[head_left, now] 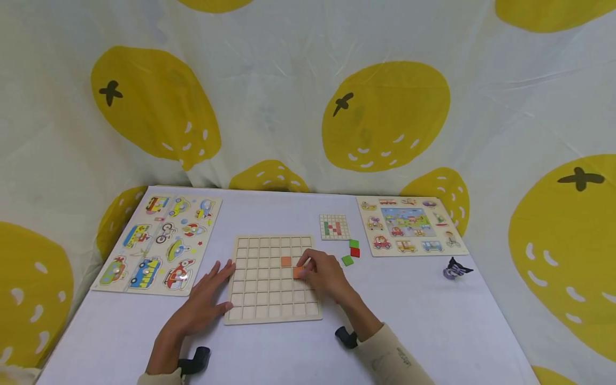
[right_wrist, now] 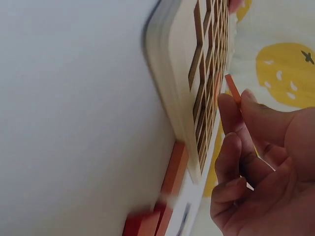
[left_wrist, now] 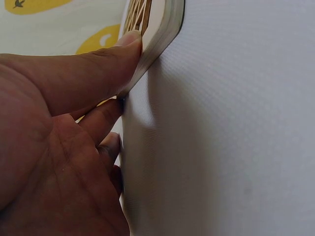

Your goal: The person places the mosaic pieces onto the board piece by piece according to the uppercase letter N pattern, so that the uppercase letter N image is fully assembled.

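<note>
The pale wooden board [head_left: 262,297], squarish and ribbed into a grid, lies flat on finely woven white cloth [left_wrist: 246,123]. The left hand [head_left: 206,298], fingers spread, touches its left edge; the right hand [head_left: 324,274] pinches a thin, square orange tile [head_left: 297,273] over its right side. Seen edge-on, the tile tilts, free end leaning boardward.

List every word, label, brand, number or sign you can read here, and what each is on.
No text can be read with certainty.
Right sleeve: dark lettering, too small and blurred to read.
Left vehicle puzzle board and right picture puzzle board: printed pictures; any lettering is too small to make out.
Pattern card: coloured squares, no legible writing.
Wooden grid board: no writing visible.
</note>
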{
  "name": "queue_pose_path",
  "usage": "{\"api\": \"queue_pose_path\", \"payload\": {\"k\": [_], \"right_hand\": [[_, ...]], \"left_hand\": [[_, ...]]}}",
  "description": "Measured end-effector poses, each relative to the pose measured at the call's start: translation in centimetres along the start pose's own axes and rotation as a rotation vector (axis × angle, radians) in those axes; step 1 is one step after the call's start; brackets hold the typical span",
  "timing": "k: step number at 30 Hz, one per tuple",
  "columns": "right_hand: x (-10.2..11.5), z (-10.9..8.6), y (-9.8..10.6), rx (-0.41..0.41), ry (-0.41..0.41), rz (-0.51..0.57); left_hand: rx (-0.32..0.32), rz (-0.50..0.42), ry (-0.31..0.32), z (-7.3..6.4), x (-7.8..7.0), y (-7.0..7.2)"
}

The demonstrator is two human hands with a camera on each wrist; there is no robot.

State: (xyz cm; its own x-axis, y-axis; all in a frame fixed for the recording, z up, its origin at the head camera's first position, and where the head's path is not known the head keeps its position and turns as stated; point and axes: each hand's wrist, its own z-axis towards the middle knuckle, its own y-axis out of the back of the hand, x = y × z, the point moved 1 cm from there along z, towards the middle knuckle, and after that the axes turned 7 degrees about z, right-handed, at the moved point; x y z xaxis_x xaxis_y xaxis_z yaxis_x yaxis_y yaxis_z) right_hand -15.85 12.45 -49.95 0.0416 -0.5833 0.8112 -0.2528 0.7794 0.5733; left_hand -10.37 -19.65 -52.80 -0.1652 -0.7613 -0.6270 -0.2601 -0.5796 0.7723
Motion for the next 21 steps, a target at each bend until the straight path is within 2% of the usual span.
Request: {"api": "queue_pose_path", "payload": {"k": [11, 21], "right_hand": [[1.2, 1.6, -2.0, -0.056, -0.007, -0.087], [1.8, 2.0, -2.7, -0.048, -0.017, -0.174]], "left_hand": [[0.002, -0.017, -0.002, 0.1, 0.0, 0.0], [0.000, -0.016, 0.000, -0.1, 0.1, 0.0]]}}
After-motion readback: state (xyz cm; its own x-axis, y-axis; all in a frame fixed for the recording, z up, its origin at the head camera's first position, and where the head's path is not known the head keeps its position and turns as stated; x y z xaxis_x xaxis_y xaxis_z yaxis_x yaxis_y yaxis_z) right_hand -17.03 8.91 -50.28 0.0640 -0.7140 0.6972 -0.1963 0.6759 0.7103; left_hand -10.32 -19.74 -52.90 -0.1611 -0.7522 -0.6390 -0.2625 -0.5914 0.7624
